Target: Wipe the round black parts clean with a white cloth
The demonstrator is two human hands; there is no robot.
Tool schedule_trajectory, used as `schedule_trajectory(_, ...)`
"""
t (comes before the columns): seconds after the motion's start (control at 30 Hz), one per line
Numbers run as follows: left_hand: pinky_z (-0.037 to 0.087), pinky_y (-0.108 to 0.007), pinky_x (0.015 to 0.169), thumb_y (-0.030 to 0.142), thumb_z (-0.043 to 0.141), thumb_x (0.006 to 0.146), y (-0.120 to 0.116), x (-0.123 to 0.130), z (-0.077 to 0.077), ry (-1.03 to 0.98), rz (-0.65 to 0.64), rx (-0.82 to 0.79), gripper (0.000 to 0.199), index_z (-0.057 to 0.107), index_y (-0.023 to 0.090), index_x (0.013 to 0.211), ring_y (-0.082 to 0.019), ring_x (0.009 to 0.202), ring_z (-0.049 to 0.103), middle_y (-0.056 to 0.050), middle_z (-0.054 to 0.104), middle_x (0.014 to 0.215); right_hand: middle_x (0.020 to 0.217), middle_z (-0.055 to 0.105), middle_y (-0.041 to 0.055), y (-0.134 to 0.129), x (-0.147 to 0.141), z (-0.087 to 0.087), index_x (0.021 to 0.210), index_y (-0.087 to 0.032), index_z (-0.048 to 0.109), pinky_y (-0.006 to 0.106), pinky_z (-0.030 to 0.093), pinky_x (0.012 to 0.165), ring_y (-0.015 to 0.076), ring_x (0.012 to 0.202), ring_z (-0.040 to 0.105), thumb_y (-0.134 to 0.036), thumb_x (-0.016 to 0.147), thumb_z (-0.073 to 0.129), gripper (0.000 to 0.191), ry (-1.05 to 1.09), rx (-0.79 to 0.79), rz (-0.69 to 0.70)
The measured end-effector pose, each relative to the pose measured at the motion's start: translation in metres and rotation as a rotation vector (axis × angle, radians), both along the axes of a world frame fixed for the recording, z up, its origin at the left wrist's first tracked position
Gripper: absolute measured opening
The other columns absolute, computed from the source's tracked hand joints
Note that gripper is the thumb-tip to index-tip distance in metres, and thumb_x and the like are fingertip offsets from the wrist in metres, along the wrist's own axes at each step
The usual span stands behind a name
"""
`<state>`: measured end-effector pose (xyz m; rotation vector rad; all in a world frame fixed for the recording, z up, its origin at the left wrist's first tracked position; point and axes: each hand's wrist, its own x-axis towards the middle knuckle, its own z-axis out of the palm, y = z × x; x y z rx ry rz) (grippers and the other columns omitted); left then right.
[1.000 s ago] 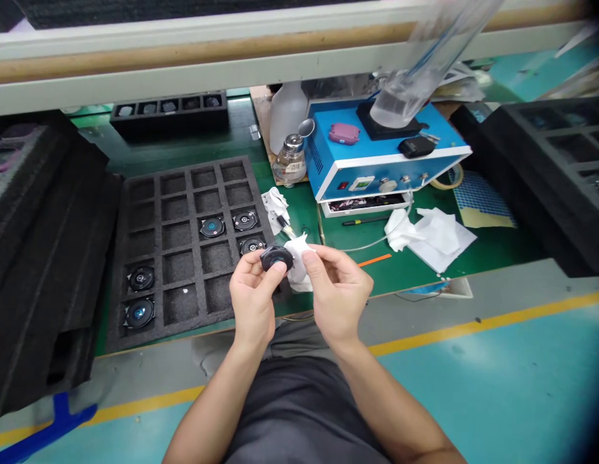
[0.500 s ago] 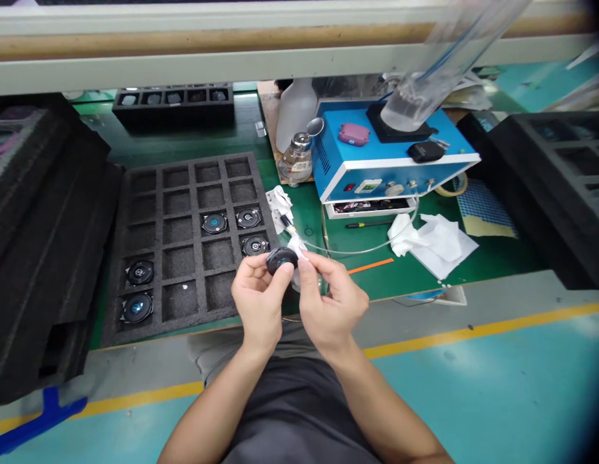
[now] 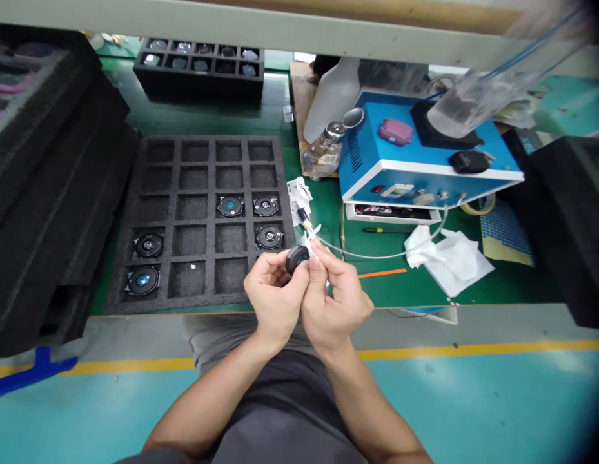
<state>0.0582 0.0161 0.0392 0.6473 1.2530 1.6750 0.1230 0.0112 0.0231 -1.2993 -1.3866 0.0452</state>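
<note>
Between the fingers and thumb of my left hand [image 3: 276, 290] is a round black watch case [image 3: 297, 258], tilted on edge. My right hand [image 3: 335, 293] pinches a white wipe [image 3: 309, 242] against the case's right side; the fingertips partly hide the wipe. Both hands are close together over the front edge of the green bench. Left of them lies a dark foam tray [image 3: 187, 261] with square pockets. Several similar round black cases sit in it, among them one with a blue-tinted centre [image 3: 230, 206] and one in the front left pocket [image 3: 143, 281].
A blue box [image 3: 425, 154] with a switch and a clear tube stands at the back right. Near it are a glass dispenser bottle [image 3: 324, 151], a white bottle [image 3: 333, 96], crumpled wipes [image 3: 454, 254] and an orange strip [image 3: 382, 274]. Stacked black foam trays [image 3: 52, 193] rise at left.
The view has shifted, so the bench items sit differently in the picture. In my left hand the watch case has turned more edge-on; my right hand still holds the wipe against it.
</note>
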Motion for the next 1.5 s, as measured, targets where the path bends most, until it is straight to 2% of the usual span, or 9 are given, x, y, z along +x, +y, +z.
schedule_trajectory(0.13, 0.053, -0.018, 0.060, 0.010, 0.086, 0.061, 0.000, -0.003, 0.001, -0.077, -0.049, -0.072, 0.024, 0.070, 0.014, 0.079, -0.010, 0.062, 0.067, -0.001, 0.075, 0.072, 0.108, 0.081, 0.0094, -0.003, -0.012, 0.004, 0.104, -0.018, 0.074, 0.037, 0.064, 0.088, 0.0228, 0.101, 0.078, -0.023, 0.096, 0.065, 0.013, 0.292, -0.151, 0.013)
schedule_trajectory(0.23, 0.052, -0.018, 0.059, 0.012, 0.087, 0.060, 0.002, -0.006, 0.002, -0.116, -0.154, -0.128, 0.025, 0.070, 0.013, 0.080, -0.011, 0.061, 0.066, -0.003, 0.075, 0.071, 0.097, 0.081, 0.0081, 0.004, -0.011, 0.015, 0.098, -0.016, 0.073, 0.034, 0.063, 0.079, 0.0203, 0.088, 0.078, -0.033, 0.094, 0.068, 0.018, 0.550, -0.246, 0.029)
schedule_trajectory(0.3, 0.053, -0.020, 0.061, 0.014, 0.088, 0.061, 0.003, -0.009, 0.001, -0.147, -0.218, -0.151, 0.027, 0.071, 0.012, 0.082, -0.012, 0.063, 0.067, -0.004, 0.076, 0.074, 0.089, 0.079, 0.0052, 0.015, -0.003, 0.025, 0.095, -0.016, 0.072, 0.032, 0.062, 0.076, 0.0174, 0.080, 0.076, -0.035, 0.091, 0.071, 0.020, 0.754, -0.261, 0.086)
schedule_trajectory(0.4, 0.055, -0.022, 0.070, 0.019, 0.088, 0.064, 0.005, -0.015, -0.001, -0.201, -0.218, -0.135, 0.030, 0.073, 0.013, 0.089, -0.012, 0.071, 0.069, -0.005, 0.078, 0.083, 0.091, 0.078, 0.0047, 0.031, 0.017, 0.038, 0.091, -0.017, 0.069, 0.035, 0.061, 0.084, 0.0175, 0.084, 0.076, -0.035, 0.088, 0.073, 0.019, 0.955, -0.266, 0.229)
schedule_trajectory(0.6, 0.053, -0.022, 0.076, 0.023, 0.091, 0.064, 0.010, -0.026, 0.000, -0.358, -0.244, -0.051, 0.031, 0.073, 0.015, 0.088, -0.012, 0.075, 0.067, -0.003, 0.075, 0.084, 0.091, 0.077, 0.0062, 0.034, 0.045, 0.033, 0.094, -0.020, 0.065, 0.034, 0.061, 0.070, 0.0185, 0.077, 0.073, -0.044, 0.089, 0.070, 0.025, 0.969, -0.450, 0.329)
schedule_trajectory(0.87, 0.051, -0.020, 0.071, 0.022, 0.093, 0.060, 0.009, -0.025, 0.005, -0.374, -0.280, -0.020, 0.034, 0.072, 0.017, 0.085, -0.010, 0.071, 0.063, -0.001, 0.072, 0.079, 0.082, 0.077, 0.0063, 0.020, 0.040, 0.025, 0.093, -0.018, 0.066, 0.030, 0.057, 0.060, 0.0178, 0.066, 0.070, -0.043, 0.087, 0.070, 0.026, 1.103, -0.675, 0.442)
schedule_trajectory(1.07, 0.053, -0.022, 0.074, 0.024, 0.092, 0.063, 0.011, -0.022, 0.005, -0.351, -0.259, -0.047, 0.031, 0.072, 0.016, 0.085, -0.012, 0.075, 0.065, -0.003, 0.074, 0.084, 0.084, 0.077, 0.0059, 0.012, 0.036, 0.025, 0.092, -0.017, 0.072, 0.031, 0.056, 0.066, 0.0182, 0.074, 0.069, -0.042, 0.087, 0.072, 0.025, 1.038, -0.618, 0.498)
schedule_trajectory(1.23, 0.052, -0.021, 0.075, 0.023, 0.091, 0.064, 0.010, -0.021, 0.005, -0.319, -0.253, -0.039, 0.030, 0.073, 0.016, 0.086, -0.011, 0.076, 0.065, -0.003, 0.074, 0.084, 0.074, 0.071, 0.0015, 0.012, 0.039, 0.019, 0.087, -0.017, 0.072, 0.028, 0.054, 0.062, 0.0141, 0.066, 0.063, -0.038, 0.082, 0.078, 0.022, 1.015, -0.575, 0.399)
schedule_trajectory(1.5, 0.053, -0.023, 0.077, 0.024, 0.091, 0.064, 0.012, -0.019, 0.005, -0.292, -0.238, -0.055, 0.030, 0.074, 0.016, 0.087, -0.011, 0.076, 0.066, -0.003, 0.075, 0.085, 0.088, 0.076, 0.0035, 0.011, 0.028, 0.017, 0.092, -0.019, 0.076, 0.033, 0.058, 0.073, 0.0174, 0.080, 0.070, -0.037, 0.082, 0.080, 0.021, 0.817, -0.251, 0.126)
